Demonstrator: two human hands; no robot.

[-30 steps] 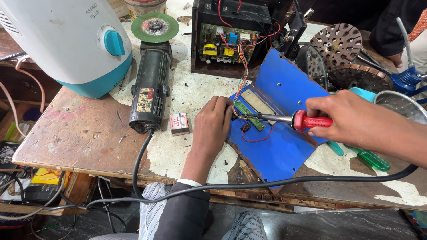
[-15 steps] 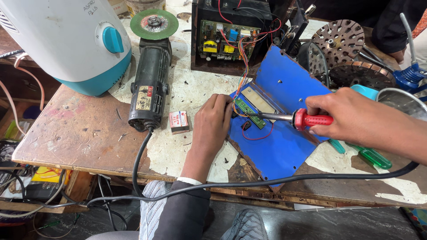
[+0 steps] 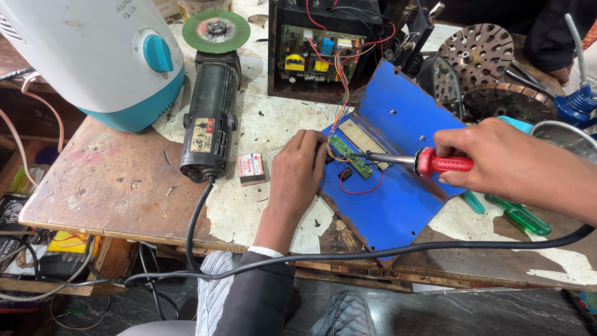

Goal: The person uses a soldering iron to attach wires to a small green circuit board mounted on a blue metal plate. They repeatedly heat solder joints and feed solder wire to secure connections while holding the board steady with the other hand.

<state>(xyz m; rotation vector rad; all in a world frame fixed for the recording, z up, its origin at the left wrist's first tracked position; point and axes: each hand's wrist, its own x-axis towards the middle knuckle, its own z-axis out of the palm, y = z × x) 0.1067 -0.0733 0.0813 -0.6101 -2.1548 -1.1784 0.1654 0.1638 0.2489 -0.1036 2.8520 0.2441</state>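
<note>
The worn wooden tabletop (image 3: pixel 112 193) carries everything here, and across the last second almost nothing on it has shifted. The white and teal appliance (image 3: pixel 93 56) sits at the far left corner as before, with the dark angle grinder (image 3: pixel 210 118) lying just beside it, its green disc pointing away from the person. The open black box of circuitry (image 3: pixel 323 50) stands at the back, coloured wires running down from it. In front of it the blue metal panel (image 3: pixel 398 199) lies tilted over the tabletop's near edge, unchanged in place. The right hand (image 3: pixel 516 165) has its fingers clamped round the red handle of the soldering iron (image 3: pixel 429 163), whose tip rests on the small green circuit strip (image 3: pixel 351 158) lying on the panel; the hand has barely moved, if at all. The left hand (image 3: pixel 298 174) stays pressed against the left end of that strip, fingers curled together on it. A small red and white matchbox (image 3: pixel 250 168) lies between grinder and left hand, where it was.
</note>
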